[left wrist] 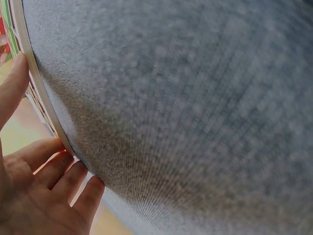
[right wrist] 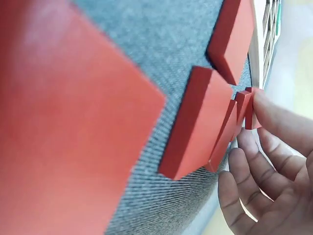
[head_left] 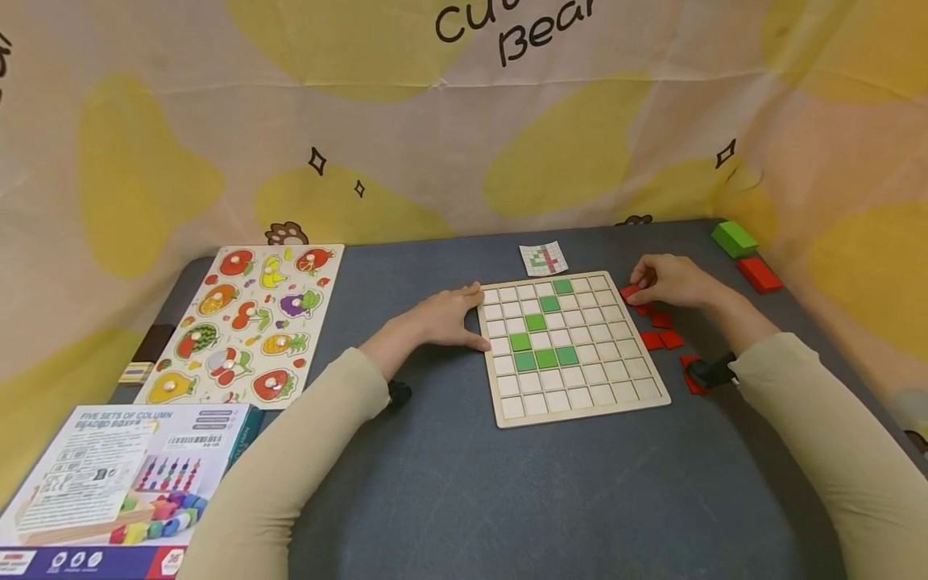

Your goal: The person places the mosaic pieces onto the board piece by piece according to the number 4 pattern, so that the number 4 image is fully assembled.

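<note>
A pale wooden grid board [head_left: 582, 409] lies on the table, with several green square tiles [head_left: 545, 358] set in its cells in a slanting line and a short row. My left hand [head_left: 444, 316] touches the board's left edge with fingers straight, the thumb lower down and the fingertips near the far left corner. Just past the far right side of the board, my right hand [head_left: 676, 280] pinches a red square tile [right wrist: 251, 108] between thumb and forefinger. Several more red tiles [head_left: 661, 320] lie loose beneath and in front of that hand, to the right of the board.
Behind the board is a small pattern card [head_left: 544, 259] with green and pink squares. A green block [head_left: 735, 239] and a red block [head_left: 759, 275] stand at the far right. A fruit knob puzzle [head_left: 322, 274] and a bead-set box [head_left: 130, 483] lie at the left.
</note>
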Demonstrator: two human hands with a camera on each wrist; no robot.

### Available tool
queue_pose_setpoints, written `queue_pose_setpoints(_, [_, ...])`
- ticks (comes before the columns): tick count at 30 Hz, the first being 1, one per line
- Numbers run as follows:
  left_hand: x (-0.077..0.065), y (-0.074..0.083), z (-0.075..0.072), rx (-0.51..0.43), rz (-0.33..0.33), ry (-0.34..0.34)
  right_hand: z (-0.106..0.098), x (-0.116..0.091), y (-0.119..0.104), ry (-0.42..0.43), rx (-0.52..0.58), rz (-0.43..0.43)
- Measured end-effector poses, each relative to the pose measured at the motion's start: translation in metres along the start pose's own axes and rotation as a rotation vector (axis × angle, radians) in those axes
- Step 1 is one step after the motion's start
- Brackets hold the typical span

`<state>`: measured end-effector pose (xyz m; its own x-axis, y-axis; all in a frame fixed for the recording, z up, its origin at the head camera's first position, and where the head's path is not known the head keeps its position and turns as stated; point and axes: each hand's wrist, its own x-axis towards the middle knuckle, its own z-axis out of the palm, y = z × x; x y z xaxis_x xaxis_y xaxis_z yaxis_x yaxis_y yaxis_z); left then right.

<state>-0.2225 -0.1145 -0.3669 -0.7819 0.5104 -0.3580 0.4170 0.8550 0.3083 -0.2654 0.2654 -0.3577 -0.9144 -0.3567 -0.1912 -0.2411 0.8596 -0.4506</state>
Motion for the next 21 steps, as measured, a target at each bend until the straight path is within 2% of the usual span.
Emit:
queue_pose_setpoints(5, [0.000,0.001,0.000,0.005,-0.005,-0.001,-0.001,-0.002,-0.002,0.063,0.037,0.002])
queue_pose_setpoints(12, [0.001,0.000,0.000,0.017,-0.010,-0.008,0.004,0.000,-0.021,0.136,0.176,0.045])
queue_pose_setpoints(16, [0.001,-0.001,0.000,0.016,-0.009,-0.011,0.012,0.004,-0.039,0.126,0.232,0.018])
queue_pose_setpoints(21, [0.001,-0.001,-0.001,0.005,-0.006,-0.014,0.021,0.011,-0.058,0.095,0.178,-0.044])
